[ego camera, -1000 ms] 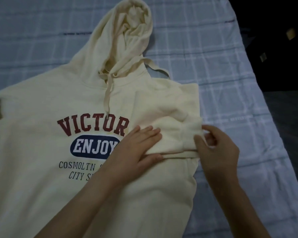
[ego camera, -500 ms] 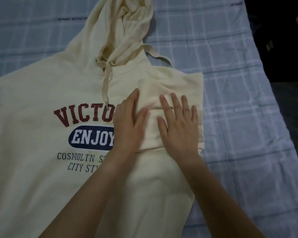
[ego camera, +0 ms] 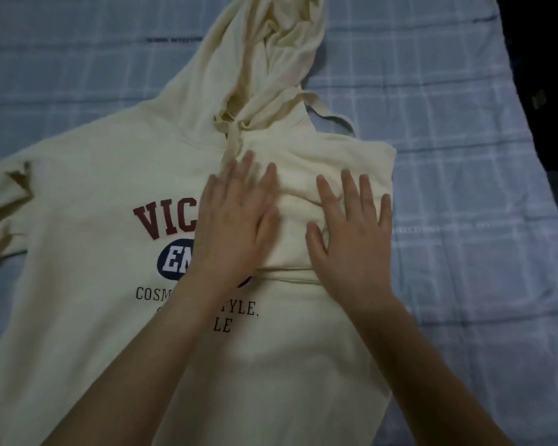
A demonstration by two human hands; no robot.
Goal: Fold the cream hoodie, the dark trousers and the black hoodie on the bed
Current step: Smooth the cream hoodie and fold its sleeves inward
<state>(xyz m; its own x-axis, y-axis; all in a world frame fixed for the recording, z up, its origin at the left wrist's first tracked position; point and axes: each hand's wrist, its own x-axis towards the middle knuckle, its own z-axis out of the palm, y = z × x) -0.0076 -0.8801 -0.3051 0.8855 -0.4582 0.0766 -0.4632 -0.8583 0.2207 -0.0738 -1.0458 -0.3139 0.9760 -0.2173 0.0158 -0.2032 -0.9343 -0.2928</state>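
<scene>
The cream cotton hoodie with the red and navy chest print [ego camera: 94, 204] is laid face up on the blue checked bed sheet [ego camera: 480, 252], hem toward the near edge. Both hands are pressed flat on it, fingers straight and spread, nothing gripped: left hand [ego camera: 236, 220] over the print, right hand [ego camera: 351, 233] on the folded-in sleeve [ego camera: 292, 226]. Tbh the fold is best smoothed outward from the middle so no creases get trapped. Further up, the bunched hood [ego camera: 271, 43] should be flattened too.
</scene>
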